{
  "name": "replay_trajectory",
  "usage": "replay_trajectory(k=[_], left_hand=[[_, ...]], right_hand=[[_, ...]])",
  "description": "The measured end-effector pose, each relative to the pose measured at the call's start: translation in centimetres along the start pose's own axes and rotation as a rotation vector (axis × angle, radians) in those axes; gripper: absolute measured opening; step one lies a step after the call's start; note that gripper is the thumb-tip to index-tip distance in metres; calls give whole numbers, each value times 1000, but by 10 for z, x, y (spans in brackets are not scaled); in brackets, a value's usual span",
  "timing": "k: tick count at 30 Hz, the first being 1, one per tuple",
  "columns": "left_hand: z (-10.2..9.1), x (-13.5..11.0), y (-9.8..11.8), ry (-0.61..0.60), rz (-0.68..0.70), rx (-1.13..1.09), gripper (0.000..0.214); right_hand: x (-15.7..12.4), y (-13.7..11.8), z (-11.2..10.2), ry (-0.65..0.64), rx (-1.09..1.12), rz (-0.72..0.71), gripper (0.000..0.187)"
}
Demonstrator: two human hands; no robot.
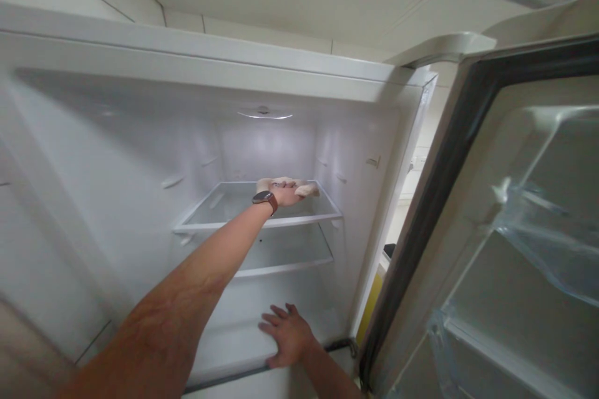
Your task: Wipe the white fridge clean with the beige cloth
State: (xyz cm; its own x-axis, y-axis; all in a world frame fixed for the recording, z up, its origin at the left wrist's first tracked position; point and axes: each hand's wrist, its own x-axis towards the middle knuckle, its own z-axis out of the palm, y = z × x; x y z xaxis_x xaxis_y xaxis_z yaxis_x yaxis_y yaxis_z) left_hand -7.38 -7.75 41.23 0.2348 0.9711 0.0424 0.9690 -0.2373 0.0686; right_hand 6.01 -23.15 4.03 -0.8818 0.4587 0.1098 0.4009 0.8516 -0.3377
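My left hand (287, 194), with a dark-faced watch (262, 197) on a brown strap at its wrist, reaches deep into an open fridge. It holds a pale cloth (270, 184) at the back of the upper glass shelf (234, 204); the cloth bunches out on both sides of the fingers. Lower down, my right hand (291, 335) is open with fingers spread, near the front of the fridge's bottom surface (234, 338). Nothing is in it.
A second glass shelf (292, 248) lies beneath the upper one. On the right, the fridge door (524, 199) stands open, with a dark gasket (435, 199) and clear plastic bins (543, 249). A light (264, 113) shines under the fridge ceiling.
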Motion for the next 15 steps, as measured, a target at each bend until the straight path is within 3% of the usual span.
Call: replay_trajectory(k=[6, 15], left_hand=[[-12, -32, 12, -61, 26, 34, 65], [-16, -85, 32, -99, 221, -24, 62]], right_hand=[[1, 0, 1, 9, 46, 6, 94], [1, -5, -8, -28, -4, 23, 94]])
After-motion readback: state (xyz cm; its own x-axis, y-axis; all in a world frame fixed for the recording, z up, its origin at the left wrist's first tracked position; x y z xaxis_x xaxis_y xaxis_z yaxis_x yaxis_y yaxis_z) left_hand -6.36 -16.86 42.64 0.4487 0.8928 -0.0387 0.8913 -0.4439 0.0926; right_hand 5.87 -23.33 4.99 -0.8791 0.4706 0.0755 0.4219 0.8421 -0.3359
